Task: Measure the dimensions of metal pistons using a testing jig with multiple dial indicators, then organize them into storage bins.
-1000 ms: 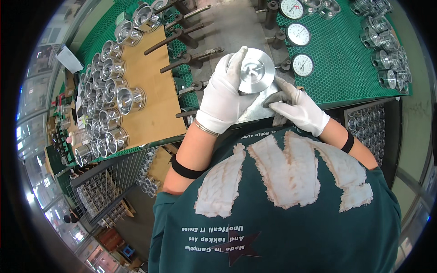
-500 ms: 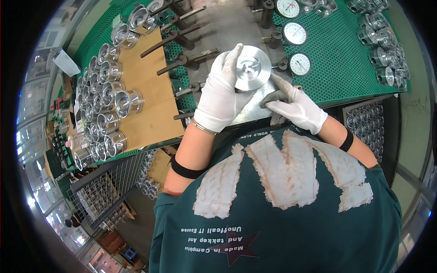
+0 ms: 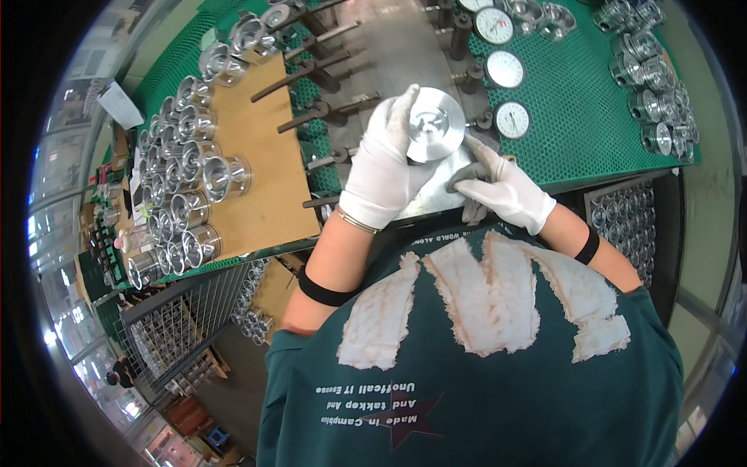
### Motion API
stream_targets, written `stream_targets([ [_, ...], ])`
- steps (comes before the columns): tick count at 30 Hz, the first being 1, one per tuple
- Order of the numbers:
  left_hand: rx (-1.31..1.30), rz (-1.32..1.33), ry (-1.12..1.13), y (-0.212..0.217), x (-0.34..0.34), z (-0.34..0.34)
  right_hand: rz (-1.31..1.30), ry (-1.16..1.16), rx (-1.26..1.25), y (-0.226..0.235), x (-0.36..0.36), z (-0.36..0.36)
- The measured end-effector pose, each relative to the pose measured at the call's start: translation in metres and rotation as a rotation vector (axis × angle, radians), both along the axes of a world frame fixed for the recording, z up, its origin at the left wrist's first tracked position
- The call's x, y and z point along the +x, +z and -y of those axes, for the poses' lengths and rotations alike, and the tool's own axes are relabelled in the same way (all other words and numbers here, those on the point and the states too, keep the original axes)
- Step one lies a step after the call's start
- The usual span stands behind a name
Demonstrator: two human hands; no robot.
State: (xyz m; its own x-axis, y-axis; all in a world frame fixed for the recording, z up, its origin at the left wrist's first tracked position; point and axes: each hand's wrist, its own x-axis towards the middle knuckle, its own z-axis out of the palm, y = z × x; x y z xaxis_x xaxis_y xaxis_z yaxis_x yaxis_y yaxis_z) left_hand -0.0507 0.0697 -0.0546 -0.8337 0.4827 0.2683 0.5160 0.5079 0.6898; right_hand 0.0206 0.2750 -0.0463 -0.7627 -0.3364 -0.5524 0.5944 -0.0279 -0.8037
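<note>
A shiny metal piston (image 3: 445, 141) stands crown up on the steel plate, beside the lowest dial gauge's probe. My left hand (image 3: 383, 167), in a white glove, is closed around the piston's left side, fingers along its edge. My right hand (image 3: 506, 187), gloved in white with grey-soiled fingers, is at the piston's lower right. Its index finger reaches up close to the piston's rim, and the thumb lies apart from it; whether the fingertip touches is unclear. I see nothing held in this hand. The white-faced dial gauge (image 3: 513, 121) sits just right of the piston.
More dial gauges (image 3: 504, 69) and dark posts with rods (image 3: 317, 113) flank the steel plate (image 3: 397, 54). Pistons (image 3: 226, 178) stand in rows on brown board (image 3: 276, 183) at left; others (image 3: 657, 138) stand on green matting at far right. Below the bench are piston racks (image 3: 622, 218).
The whole view has shifted slightly, so the bench sits a little lower in the picture. Both hands and the piston keep nearly the same places beside the gauge.
</note>
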Motion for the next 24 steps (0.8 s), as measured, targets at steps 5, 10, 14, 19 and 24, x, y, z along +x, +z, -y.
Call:
stream_targets([
  [5,0.261,-0.027,0.101,0.040,0.016,0.010,-0.225,0.202,0.254,0.013,0.005,-0.006],
  [10,0.834,0.782,-0.363,0.031,0.055,0.003,-0.481,0.287,0.127,0.007,0.017,-0.046],
  [14,0.151,0.265,-0.071,0.080,0.068,0.014,-0.351,0.014,-0.384,-0.006,0.026,-0.051],
  [19,-0.044,0.184,0.034,0.079,0.060,0.033,-0.433,0.149,-0.300,-0.007,-0.004,-0.029],
  [24,0.135,0.268,0.012,0.071,0.055,0.036,-0.367,0.290,-0.148,0.048,-0.005,-0.007],
])
